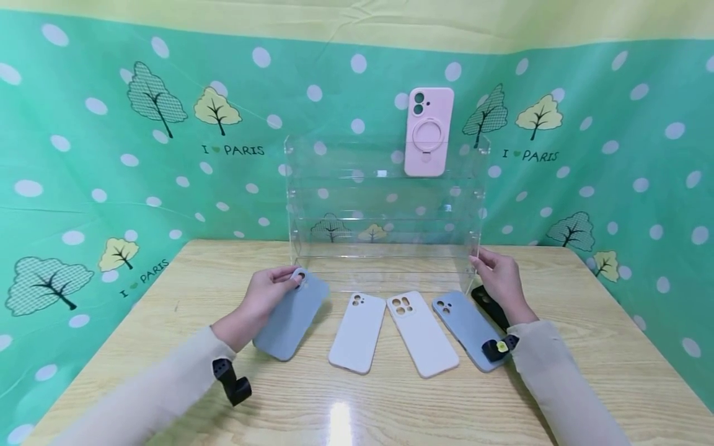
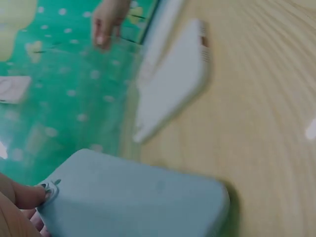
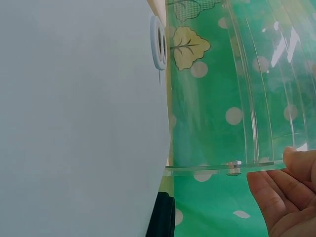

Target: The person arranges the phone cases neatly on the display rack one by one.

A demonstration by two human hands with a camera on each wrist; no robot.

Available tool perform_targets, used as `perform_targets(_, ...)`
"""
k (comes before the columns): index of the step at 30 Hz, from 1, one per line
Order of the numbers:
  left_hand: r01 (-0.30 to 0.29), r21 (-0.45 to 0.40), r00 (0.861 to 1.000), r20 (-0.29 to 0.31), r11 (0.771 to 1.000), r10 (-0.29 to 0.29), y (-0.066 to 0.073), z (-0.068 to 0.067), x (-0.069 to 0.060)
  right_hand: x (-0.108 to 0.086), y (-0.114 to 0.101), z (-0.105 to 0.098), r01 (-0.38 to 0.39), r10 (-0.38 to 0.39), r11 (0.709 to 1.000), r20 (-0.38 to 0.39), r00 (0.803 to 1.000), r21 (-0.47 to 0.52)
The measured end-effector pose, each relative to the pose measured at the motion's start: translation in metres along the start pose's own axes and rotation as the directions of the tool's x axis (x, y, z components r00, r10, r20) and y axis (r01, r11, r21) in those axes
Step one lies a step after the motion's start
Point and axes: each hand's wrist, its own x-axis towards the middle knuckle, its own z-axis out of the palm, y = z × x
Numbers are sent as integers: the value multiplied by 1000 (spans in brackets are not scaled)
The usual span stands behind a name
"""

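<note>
My left hand pinches a blue-grey phone case at its camera-cutout end, with the thumb at the cutout. That case is tilted above the wooden table, left of the other cases; in the left wrist view the same phone case fills the bottom. On the other side, my right hand pinches the lower right edge of a clear tiered acrylic rack. The right wrist view shows the thumb and fingers of the right hand at the rack's side panel. A pink phone case with a ring stands on the rack's top tier.
On the table lie a white phone case, an off-white phone case, a second blue-grey case and a black case partly under the right hand. A green patterned cloth hangs behind.
</note>
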Motion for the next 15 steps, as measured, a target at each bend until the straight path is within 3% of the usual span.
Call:
perform_targets(3, 13, -52, 1000, 14, 999, -12, 14, -8, 0, 0, -1, 0, -12, 12, 1000, 6, 1000, 5)
perform_targets(9, -38, -149, 999, 21, 988, 42, 51, -22, -3, 1, 0, 1, -8, 8, 1000, 14, 1000, 6)
perform_targets(15, -66, -329, 998, -11, 942, 66, 100, -28, -2, -1, 2, 0, -6, 7, 1000, 9, 1000, -7)
